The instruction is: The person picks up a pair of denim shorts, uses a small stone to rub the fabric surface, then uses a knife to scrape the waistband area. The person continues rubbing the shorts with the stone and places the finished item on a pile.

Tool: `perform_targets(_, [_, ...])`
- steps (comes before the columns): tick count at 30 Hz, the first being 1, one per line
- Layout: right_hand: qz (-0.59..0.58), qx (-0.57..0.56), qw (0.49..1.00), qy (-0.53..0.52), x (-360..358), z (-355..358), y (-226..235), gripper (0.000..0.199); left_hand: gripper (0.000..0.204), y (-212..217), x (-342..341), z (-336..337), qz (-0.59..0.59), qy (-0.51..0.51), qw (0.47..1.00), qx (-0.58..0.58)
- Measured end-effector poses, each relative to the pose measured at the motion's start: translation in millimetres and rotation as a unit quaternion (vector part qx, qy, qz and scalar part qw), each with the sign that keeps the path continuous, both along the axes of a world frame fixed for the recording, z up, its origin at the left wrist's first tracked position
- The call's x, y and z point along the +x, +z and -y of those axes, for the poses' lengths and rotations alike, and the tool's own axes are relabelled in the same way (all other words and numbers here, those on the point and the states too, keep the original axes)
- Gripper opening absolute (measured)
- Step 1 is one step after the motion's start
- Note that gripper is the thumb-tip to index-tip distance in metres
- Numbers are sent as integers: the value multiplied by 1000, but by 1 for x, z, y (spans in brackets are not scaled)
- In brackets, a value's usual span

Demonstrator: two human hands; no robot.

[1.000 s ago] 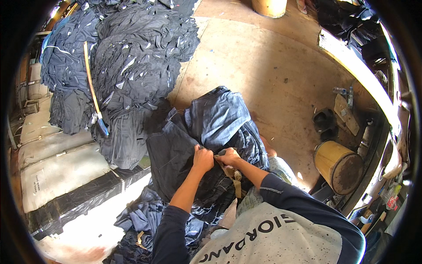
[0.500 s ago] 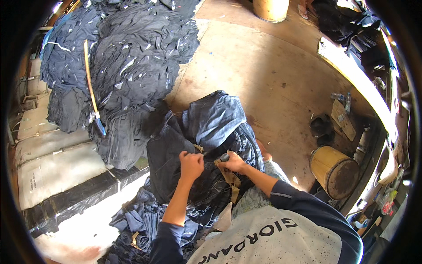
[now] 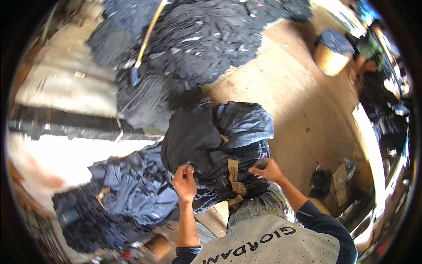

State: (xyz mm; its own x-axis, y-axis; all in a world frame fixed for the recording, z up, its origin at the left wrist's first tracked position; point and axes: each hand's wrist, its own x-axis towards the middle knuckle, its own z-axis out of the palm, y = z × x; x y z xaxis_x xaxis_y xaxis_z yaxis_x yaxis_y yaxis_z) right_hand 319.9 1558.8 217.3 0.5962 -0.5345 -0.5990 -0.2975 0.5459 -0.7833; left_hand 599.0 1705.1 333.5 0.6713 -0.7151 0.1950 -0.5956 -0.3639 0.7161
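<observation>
A tan strip (image 3: 233, 170) is being borne at the near edge of a dark denim bundle (image 3: 193, 136), in front of the lap (image 3: 260, 209). A tiny scrap (image 3: 189, 164) is seemingly being pinched by the left hand (image 3: 185, 182); a grey object (image 3: 261, 163) is being gripped by the right hand (image 3: 269, 170) — if sharp, the bundle could be getting nicked.

Bold dark capital letters (image 3: 263, 241), printed across the pale speckled shirt (image 3: 303, 251)

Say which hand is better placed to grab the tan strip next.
Likely the right hand: its fingers are just beside the tan strip, while the left hand sits farther off. Caveat: the right holds a small dark object.
</observation>
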Motion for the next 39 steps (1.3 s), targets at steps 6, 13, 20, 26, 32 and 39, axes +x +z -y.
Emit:
perform_targets(6, [-37, -24, 998, -48, -19, 37, 12, 27, 15, 15, -52, -72, -116, 156, 972, -129])
perform_targets(13, [38, 64, 997, -5, 14, 24, 21, 31, 11, 28, -143, -184, -95, 330, 914, -217])
perform_targets(20, [39, 191, 931, 307, 77, -65, 32, 35, 11, 42, -304, -315, -60, 603, 752, -258])
perform_targets(26, [-38, 111, 792, 600, 131, -161, 17, 33, 11, 15, -460, -361, 86, 844, 470, -243])
perform_targets(32, [-101, 0, 624, 775, 140, -227, -12, 37, 16, -32, -596, -289, 104, 961, 167, -197])
perform_targets(39, [-86, -79, 476, 872, 101, -277, -30, 49, 14, -103, -733, -227, 23, 993, -97, -65])
